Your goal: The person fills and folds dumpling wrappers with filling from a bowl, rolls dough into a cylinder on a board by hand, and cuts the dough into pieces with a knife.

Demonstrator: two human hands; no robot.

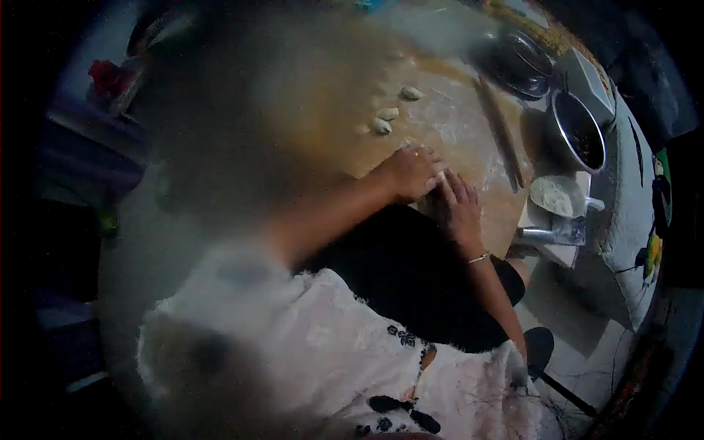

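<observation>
My left hand (414,173) and my right hand (462,205) meet over the near side of a floured round board (469,103). Both are closed, fingers curled, around a small pale piece of dough (440,176) that they mostly hide. Beyond them on the board lie a few shaped dumplings: one dumpling (412,93) on its own, and two closer together, an upper dumpling (388,114) and a lower dumpling (381,127). To the right of my hands rests a wooden rolling pin (500,136).
Along the right stand a metal pot (603,150) with dark contents, a bowl of white flour (555,196), a flat metal blade (557,232), a white box (588,88) and a dark pan (517,66). A hazy smear blurs the left side of the view.
</observation>
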